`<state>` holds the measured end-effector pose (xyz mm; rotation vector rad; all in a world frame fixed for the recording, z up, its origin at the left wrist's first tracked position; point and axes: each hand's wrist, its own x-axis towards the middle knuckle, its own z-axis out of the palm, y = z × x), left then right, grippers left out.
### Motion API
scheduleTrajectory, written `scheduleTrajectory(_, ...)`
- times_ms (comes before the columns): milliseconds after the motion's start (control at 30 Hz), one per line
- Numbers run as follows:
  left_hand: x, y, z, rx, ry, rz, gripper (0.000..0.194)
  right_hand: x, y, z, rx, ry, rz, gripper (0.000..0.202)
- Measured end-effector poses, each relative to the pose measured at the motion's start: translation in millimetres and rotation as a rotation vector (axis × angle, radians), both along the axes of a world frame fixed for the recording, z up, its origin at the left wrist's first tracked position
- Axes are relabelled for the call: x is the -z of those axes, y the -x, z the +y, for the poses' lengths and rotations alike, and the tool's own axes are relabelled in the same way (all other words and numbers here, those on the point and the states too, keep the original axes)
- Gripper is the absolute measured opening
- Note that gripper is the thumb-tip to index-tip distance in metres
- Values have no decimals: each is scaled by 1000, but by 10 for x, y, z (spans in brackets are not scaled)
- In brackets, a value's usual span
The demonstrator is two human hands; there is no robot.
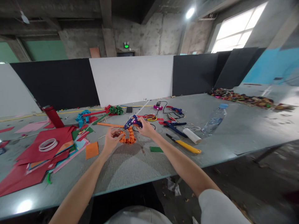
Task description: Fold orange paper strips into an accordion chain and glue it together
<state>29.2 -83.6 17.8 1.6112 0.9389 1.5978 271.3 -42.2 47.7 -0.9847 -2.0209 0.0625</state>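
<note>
My right hand [145, 127] is closed round the handle of a blue glue gun [132, 121], whose nozzle points down and left. My left hand [112, 138] pinches one end of a curled orange paper strip [130, 137], close to the nozzle. The strip lies in a rough U shape on the grey table [130, 168]. Behind it is a straight orange stick [109, 125], partly hidden by the glue gun. An orange paper square [92, 150] rests left of my left hand.
Red paper sheets [35, 155] with white tape rolls [48, 145] cover the left side, near a red bottle [53, 116]. Right of my hands are a yellow-handled knife [188, 146], blue-handled pliers [175, 128], a white roll [192, 136] and a water bottle [215, 119].
</note>
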Motion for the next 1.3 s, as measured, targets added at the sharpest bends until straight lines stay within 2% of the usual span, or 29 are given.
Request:
scheduleTrajectory(467, -32, -13, -26, -15, 3, 5, 53, 28, -7, 19, -12, 13, 88, 28)
scheduleTrajectory(867, -29, -17, -33, -39, 0, 21, 52, 21, -95, 141, -79, 21, 472, 31)
scheduleTrajectory(1000, -15, -14, -19, -30, -6, 9, 51, 55, -192, 266, 59, -5, 586, 32)
scheduleTrajectory(1100, -18, -18, -19, -26, -17, 10, 49, 74, -294, 379, 274, -7, 625, 35)
scheduleTrajectory(1200, -30, -24, -28, -32, -20, 20, 49, 97, -409, 479, 517, 114, 442, 42)
scheduleTrajectory(1300, -50, -32, -46, -46, -8, 27, 49, 147, -488, 543, 621, 257, 217, 45)
